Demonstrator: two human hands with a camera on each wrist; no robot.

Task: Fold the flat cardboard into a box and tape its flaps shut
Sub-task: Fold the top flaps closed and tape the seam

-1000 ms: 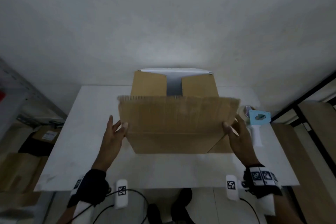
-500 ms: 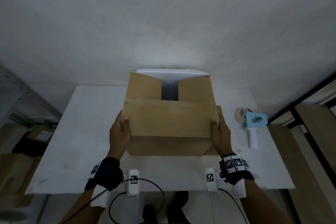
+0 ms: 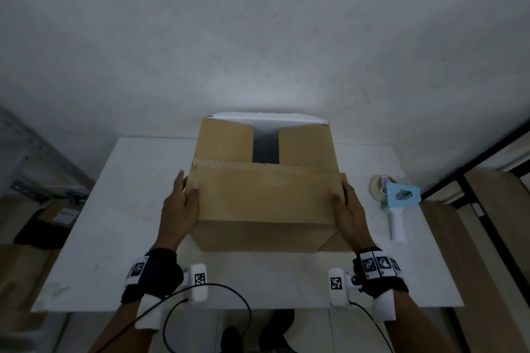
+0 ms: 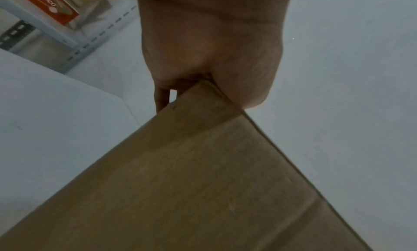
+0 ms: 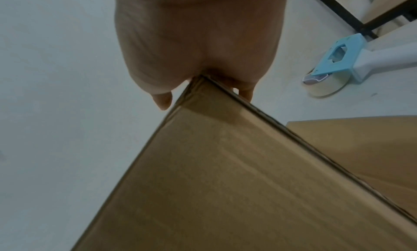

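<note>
The cardboard box (image 3: 266, 198) stands in the middle of the white table (image 3: 123, 209), its near flap folded down. The left hand (image 3: 179, 209) grips the flap's left edge and the right hand (image 3: 348, 212) grips its right edge. A tape dispenser (image 3: 397, 203) lies just right of the box.

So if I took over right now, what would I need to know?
Left hand grips the left end of the near flap, thumb on top. Right hand grips its right end the same way.
The box stands on the white table. The near flap is folded down over the top. The two flaps behind it stand apart with a dark gap between them. The tape dispenser lies on the table right of the box, untouched.
Done: box shaped, near flap down.
Left: close the remaining flaps, then tape them. No tape shows on top yet.
</note>
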